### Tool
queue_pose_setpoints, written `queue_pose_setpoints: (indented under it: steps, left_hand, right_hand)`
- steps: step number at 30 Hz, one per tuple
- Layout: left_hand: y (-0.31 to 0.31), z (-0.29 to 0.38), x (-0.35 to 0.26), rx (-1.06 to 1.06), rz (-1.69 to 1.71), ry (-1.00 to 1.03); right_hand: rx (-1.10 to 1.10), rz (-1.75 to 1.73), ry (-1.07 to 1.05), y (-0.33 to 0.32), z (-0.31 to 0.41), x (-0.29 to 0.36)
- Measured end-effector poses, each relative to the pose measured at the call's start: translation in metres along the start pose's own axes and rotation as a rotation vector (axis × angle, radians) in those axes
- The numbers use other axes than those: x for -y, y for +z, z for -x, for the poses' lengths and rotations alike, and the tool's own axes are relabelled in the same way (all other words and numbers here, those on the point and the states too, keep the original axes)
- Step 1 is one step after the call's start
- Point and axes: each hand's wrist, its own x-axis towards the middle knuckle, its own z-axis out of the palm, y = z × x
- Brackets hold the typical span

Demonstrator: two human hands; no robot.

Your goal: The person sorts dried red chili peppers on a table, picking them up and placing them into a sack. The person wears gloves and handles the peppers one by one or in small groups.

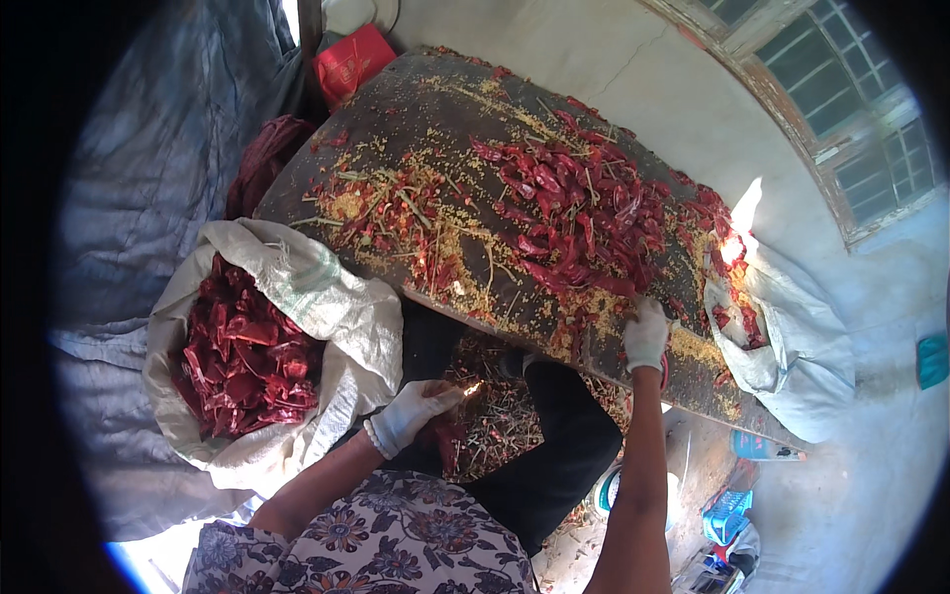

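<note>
My left hand (418, 410), in a white glove, is over my lap to the right of a sack of red chilli pieces. Its fingers are drawn together; a sunlit glare at the tips hides whether they pinch something. My right hand (646, 335), also gloved, is at the table's front edge, by the near end of a heap of dried red chillies (571, 200). Its fingers point away from me, and their grip is hidden. Something red (664, 365) shows beside that wrist. The open woven sack (356, 312) holds red chilli pieces (245, 364).
Yellow seeds (475, 297) and cut stems (412, 208) litter the dark tabletop (415, 96). A white sack (801, 341) hangs at the right end. A red box (355, 63) stands at the far left corner. Below are floor debris (497, 431) and a blue basket (726, 516).
</note>
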Motion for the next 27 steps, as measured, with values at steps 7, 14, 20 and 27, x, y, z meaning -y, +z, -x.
queue_pose_setpoints:
  steps: [7,14,20,27]
  left_hand:
    - [-0.003,-0.003,0.003,-0.076,-0.044,-0.043]
    - [-0.007,-0.001,0.008,-0.096,-0.105,-0.036]
    - [0.027,-0.019,-0.003,-0.029,-0.054,-0.049]
    - [0.049,-0.037,-0.003,0.084,0.022,0.180]
  right_hand:
    - [0.140,0.477,-0.185,0.039,-0.051,0.026]
    - [-0.179,-0.050,0.166,0.005,-0.042,0.000]
    - [-0.158,-1.487,0.653,-0.032,0.007,0.048]
    - [0.094,-1.240,0.369,-0.075,0.092,0.163]
